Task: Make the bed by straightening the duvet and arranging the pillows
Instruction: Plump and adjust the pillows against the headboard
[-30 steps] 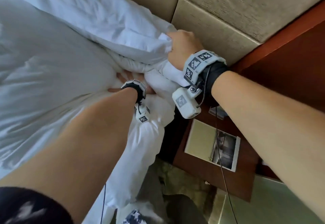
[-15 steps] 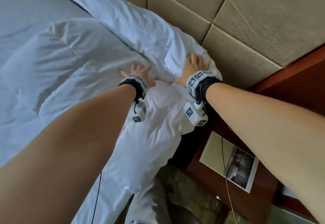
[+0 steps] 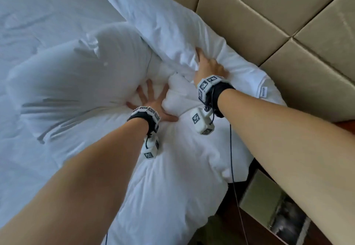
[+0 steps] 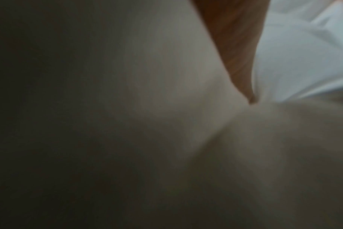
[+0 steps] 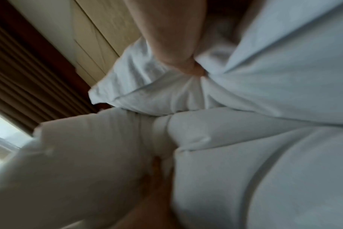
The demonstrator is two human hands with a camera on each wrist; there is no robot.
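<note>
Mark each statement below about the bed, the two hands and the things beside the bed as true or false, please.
1. The left hand lies flat with its fingers spread on the white duvet. True.
2. The right hand holds a book. False: it presses into the white pillow and holds no book.
3. The pillow lies along the padded beige headboard. True.
4. Both wrists are bare. False: each wears a band with black and white markers, and a small camera block hangs below it.
5. The duvet is dark blue. False: it is white.
</note>
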